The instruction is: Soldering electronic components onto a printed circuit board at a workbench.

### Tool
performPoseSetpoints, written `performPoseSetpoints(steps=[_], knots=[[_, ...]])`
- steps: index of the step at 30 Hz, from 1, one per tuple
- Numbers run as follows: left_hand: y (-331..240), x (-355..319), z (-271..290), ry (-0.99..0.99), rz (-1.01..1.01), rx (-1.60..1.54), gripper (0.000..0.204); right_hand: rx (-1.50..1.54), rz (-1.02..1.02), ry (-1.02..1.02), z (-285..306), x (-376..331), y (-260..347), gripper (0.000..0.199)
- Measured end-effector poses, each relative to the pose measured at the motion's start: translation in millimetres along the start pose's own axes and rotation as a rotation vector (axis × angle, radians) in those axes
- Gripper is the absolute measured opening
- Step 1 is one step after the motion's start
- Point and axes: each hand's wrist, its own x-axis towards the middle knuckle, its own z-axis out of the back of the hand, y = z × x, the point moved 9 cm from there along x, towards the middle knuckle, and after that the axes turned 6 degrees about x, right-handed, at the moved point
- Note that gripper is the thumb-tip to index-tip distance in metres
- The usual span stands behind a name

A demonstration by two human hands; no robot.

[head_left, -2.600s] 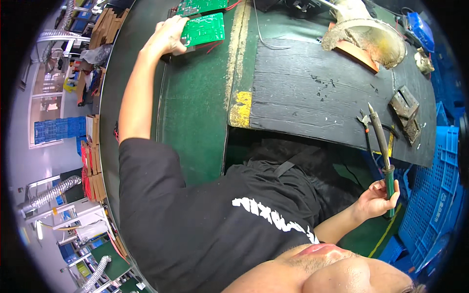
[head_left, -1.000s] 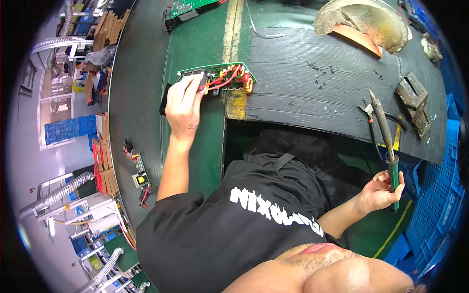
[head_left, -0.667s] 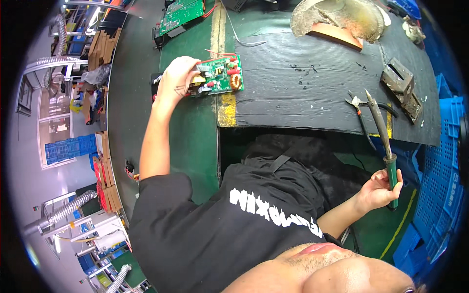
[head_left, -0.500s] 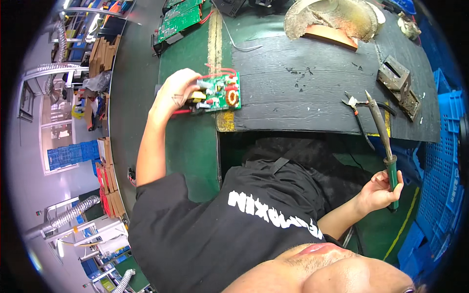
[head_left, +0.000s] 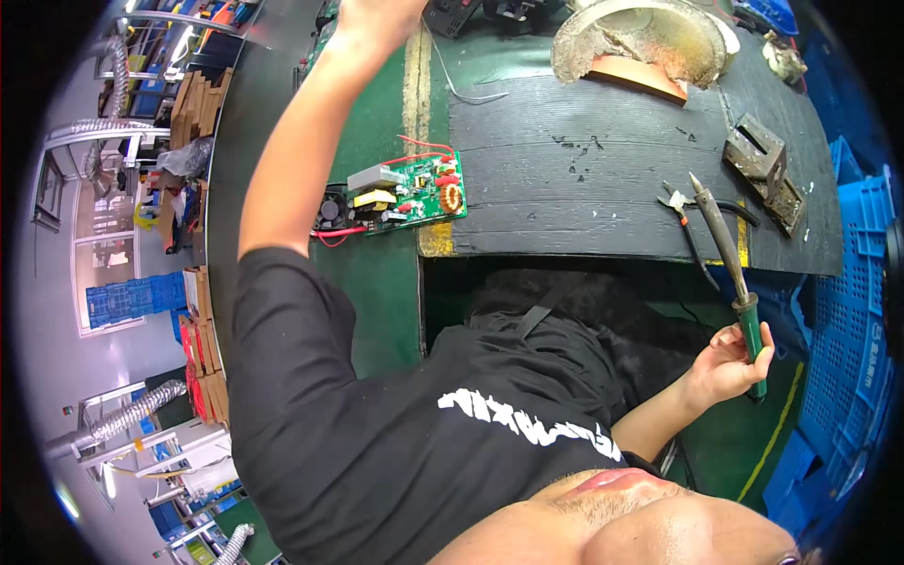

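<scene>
Fingers of the person's left hand (head_left: 384, 21) run out of sight past the upper edge, so I can't tell whether they're open or closed on something, nor what lies beneath them. That arm is stretched well forward, elbow slightly bent, the bare forearm slanting up and to the right from its black sleeve. Just beside the forearm, on the green worktop (head_left: 372, 311), lies a green circuit board (head_left: 426, 191) crowded with parts: a grey block, yellow pieces, a copper-coloured ring coil and red wires. The black fan (head_left: 330, 211) at its left end sits so close against the forearm that its outer side is hard to make out; the board's right end reaches the edge of a scuffed black mat (head_left: 527, 188). The right hand (head_left: 730, 365), held low with its forearm angled upward, is wrapped around the dark green handle of a soldering iron (head_left: 726, 250), the tip pointing up and leftward. Its fingers cover part of the handle. Behind the shaft lie orange-and-black cutters (head_left: 690, 231), and whether the two touch I can't say. Farther off, the rough grey bowl-shaped vessel (head_left: 659, 33) is cropped at the top.
</scene>
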Motion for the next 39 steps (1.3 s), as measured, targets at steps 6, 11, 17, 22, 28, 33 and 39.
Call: performPoseSetpoints(steps=[6, 11, 17, 22, 28, 33, 39], knots=[[35.8, 1.3, -68.1, 0.255, 0.003, 0.29, 0.017, 0.002, 0.035, -0.012, 1.9, -6.2, 8.2, 0.042], [65.7, -16.0, -40.5, -0.012, 0.163, 0.118, 0.014, 0.005, 0.063, -0.03, 9.3, -12.5, 15.1, 0.041], [67.7, -24.7, 17.3, 0.007, 0.512, -0.416, 0.01, -0.045, 0.05, -0.096, 10.5, -10.3, 11.8, 0.042], [-0.1, -56.8, -22.4, 0.539, 0.805, -1.261, 0.006, -0.101, 0.059, -0.087, 5.9, -8.1, 10.7, 0.044], [-88.1, -66.7, -54.4, 0.647, 0.311, -1.441, 0.01, 0.01, 0.005, 0.01, -3.9, -8.2, 6.8, 0.038], [-98.4, -81.4, -58.5, 0.714, 0.328, -1.388, 0.01, 0.037, 0.023, 0.021, -0.5, -9.5, 11.3, 0.038], [-94.9, -116.8, -49.6, 0.756, 0.687, -1.357, 0.03, 0.061, -0.011, -0.006, 3.4, -9.0, 6.8, 0.038]])
